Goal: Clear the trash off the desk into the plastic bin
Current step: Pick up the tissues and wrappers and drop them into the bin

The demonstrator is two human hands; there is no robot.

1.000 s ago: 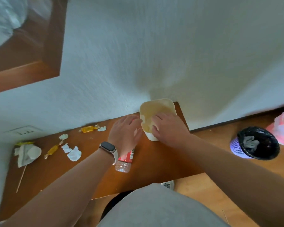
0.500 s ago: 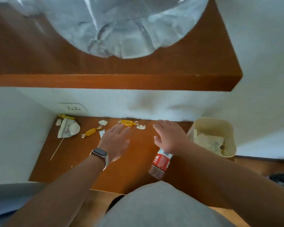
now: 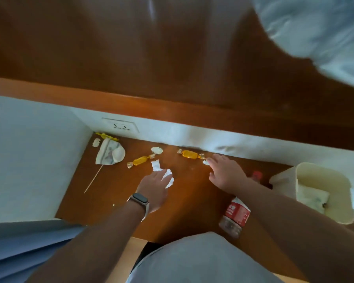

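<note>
A cream plastic bin point(image 3: 323, 174) stands at the desk's right end with crumpled paper inside. My left hand point(image 3: 153, 188), a watch on its wrist, lies flat with fingertips on a white paper scrap point(image 3: 169, 178). My right hand point(image 3: 225, 172) reaches to the back, fingertips touching a small white scrap point(image 3: 206, 162) beside an orange candy wrapper point(image 3: 190, 154). A second orange wrapper point(image 3: 140, 160), more white scraps point(image 3: 156, 165), a crumpled paper cone point(image 3: 110, 154) with a stick and a yellow wrapper point(image 3: 106, 136) lie to the left. A red-labelled plastic bottle point(image 3: 236, 216) lies under my right forearm.
The brown desk point(image 3: 192, 193) sits in a corner, with white walls at the left and back and a wall socket point(image 3: 121, 125) above it. A wooden shelf point(image 3: 172, 58) overhangs the desk, carrying a clear plastic bag point(image 3: 319, 33).
Both hands left the bin and moved left over the desk. The left hand now rests on a white scrap; the right hand reached back to the scrap by the orange wrapper. The view swung left.
</note>
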